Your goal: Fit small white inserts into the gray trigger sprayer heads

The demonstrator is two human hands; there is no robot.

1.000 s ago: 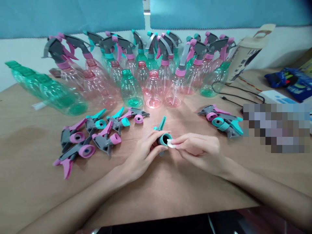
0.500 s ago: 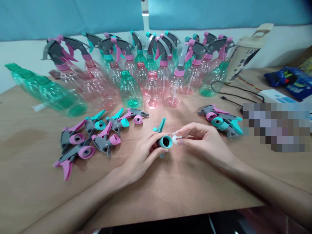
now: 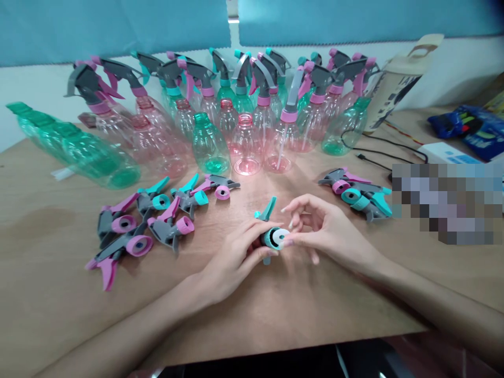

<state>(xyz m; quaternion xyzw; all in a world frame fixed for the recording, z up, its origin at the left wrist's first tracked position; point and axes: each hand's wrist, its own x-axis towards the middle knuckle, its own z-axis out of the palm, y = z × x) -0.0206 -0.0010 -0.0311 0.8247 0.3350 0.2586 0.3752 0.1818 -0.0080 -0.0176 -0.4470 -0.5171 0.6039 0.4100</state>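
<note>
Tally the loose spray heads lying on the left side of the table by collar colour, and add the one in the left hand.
Pink-collared spray heads, lying loose: 4
Teal-collared spray heads, lying loose: 2
Held spray head, teal collar, in the left hand: 1
Total: 7

At centre, the left hand (image 3: 233, 251) hides much of the spray head (image 3: 268, 240) from us, and the right hand (image 3: 325, 223) covers part of the white disc (image 3: 280, 234) with its thumb. Pixelation (image 3: 449, 205) masks the right side. The right edge cuts off the blue packet (image 3: 478, 137); at upper middle, front bottles (image 3: 210, 147) partly block our rear bottles (image 3: 227, 94).
</note>
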